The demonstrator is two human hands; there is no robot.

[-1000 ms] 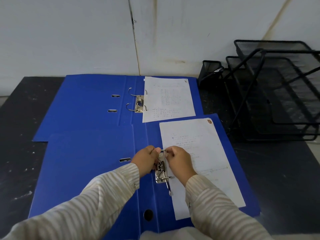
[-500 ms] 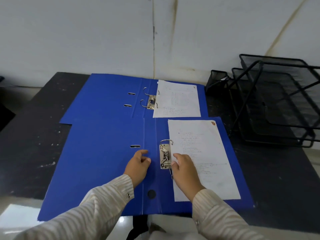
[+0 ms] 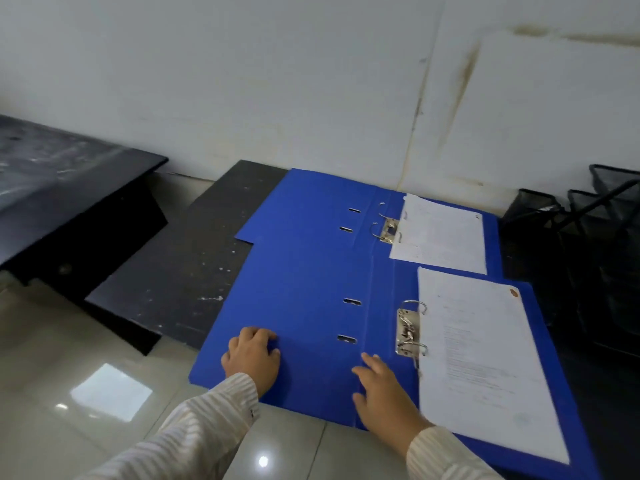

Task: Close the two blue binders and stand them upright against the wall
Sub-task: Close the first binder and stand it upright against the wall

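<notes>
Two blue binders lie open and flat on a dark table (image 3: 180, 271). The near binder (image 3: 304, 306) overlaps the far binder (image 3: 311, 206), which lies close to the white wall (image 3: 277, 81). Each holds a white sheet on its right half. The near binder's metal ring clamp (image 3: 408, 332) has its rings shut; the far binder's clamp (image 3: 388, 228) has its rings apart. My left hand (image 3: 252, 358) rests flat on the near binder's left cover by its front-left corner. My right hand (image 3: 384, 393) lies on the spine area, fingers spread, holding nothing.
Black wire-mesh trays (image 3: 609, 216) and a mesh holder (image 3: 533, 206) stand at the right against the wall. Another dark table (image 3: 69, 188) is at the left, with pale tiled floor (image 3: 69, 393) below. The near binder overhangs the table's front edge.
Both hands left the near binder's ring clamp, whose rings are now shut. My left hand slid left onto the left cover; my right moved to the spine. The view swung left.
</notes>
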